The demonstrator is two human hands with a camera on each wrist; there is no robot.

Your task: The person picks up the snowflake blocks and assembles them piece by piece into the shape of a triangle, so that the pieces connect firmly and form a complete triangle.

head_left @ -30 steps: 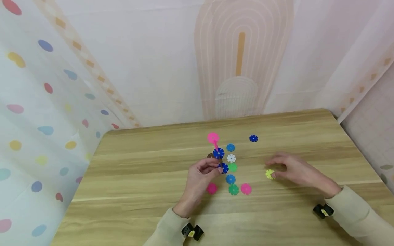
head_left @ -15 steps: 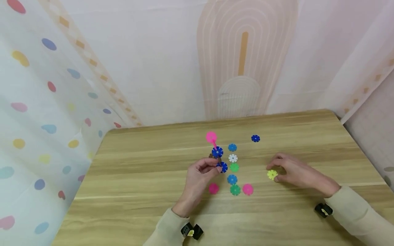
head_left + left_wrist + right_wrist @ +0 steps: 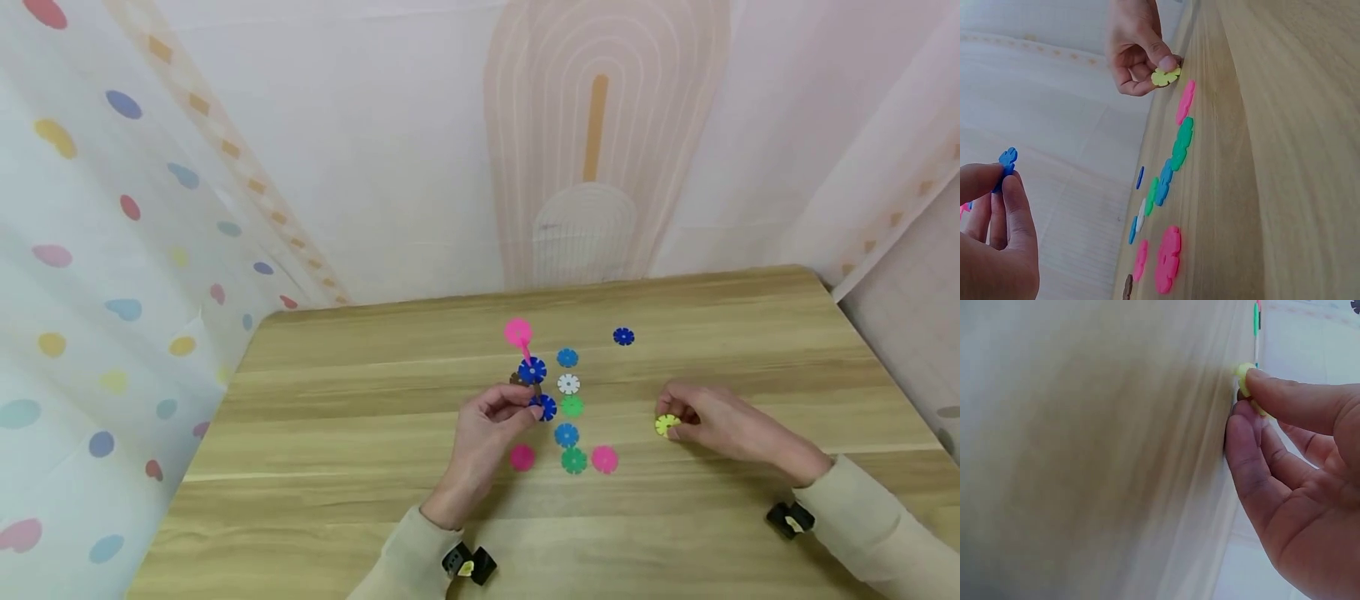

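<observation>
My left hand (image 3: 525, 408) pinches a small chain of joined snowflake discs: a dark blue disc (image 3: 545, 407) at my fingertips, another blue one (image 3: 532, 371) and a pink one (image 3: 517, 332) standing up beyond it. In the left wrist view the fingers (image 3: 1013, 200) grip the blue disc (image 3: 1007, 161). To the right, my right hand (image 3: 670, 423) pinches a yellow disc (image 3: 666, 425) right at the wooden table (image 3: 360, 450). The right wrist view shows thumb and fingertips (image 3: 1254, 425) closed on the yellow disc (image 3: 1246, 378).
Loose discs lie between the hands: light blue (image 3: 567, 357), white (image 3: 568, 383), green (image 3: 572, 406), blue (image 3: 566, 434), green (image 3: 573, 460) and two pink ones (image 3: 603, 459) (image 3: 522, 457). A dark blue disc (image 3: 623, 336) lies alone farther back. Curtained walls enclose the table.
My right hand's fingers have curled in from a spread pose and now pinch the yellow disc. The left hand and its disc chain have stayed where they were.
</observation>
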